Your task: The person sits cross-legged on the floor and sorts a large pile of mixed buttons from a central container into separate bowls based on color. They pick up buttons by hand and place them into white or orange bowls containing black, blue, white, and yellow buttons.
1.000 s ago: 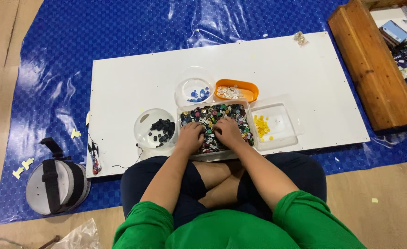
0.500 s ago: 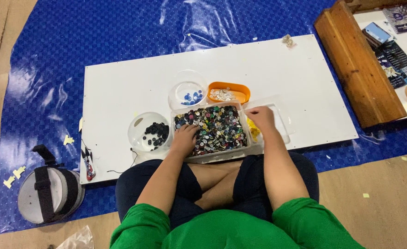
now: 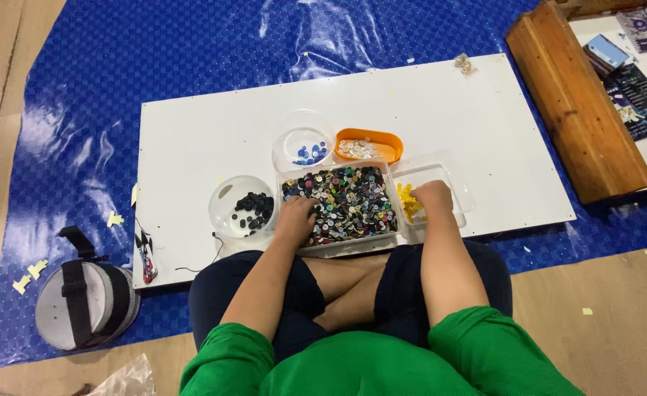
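Since a moment ago, right hand (image 3: 432, 196) has crossed to the clear tray (image 3: 461, 192) of yellow buttons (image 3: 407, 202), fingers curled, grip unclear; left hand (image 3: 295, 217) rests loosely open in the mixed-button tray (image 3: 342, 202), sorting by colour.

A clear rectangular tray of mixed buttons (image 3: 349, 204) lies at the frame's centre, beside a clear tray of yellow buttons (image 3: 440, 180) on its right.

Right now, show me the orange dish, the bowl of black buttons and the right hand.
orange dish (image 3: 391, 141): head view, bare right end of its rim.
bowl of black buttons (image 3: 224, 209): head view, clear left wall.
right hand (image 3: 433, 196): head view, back of hand.
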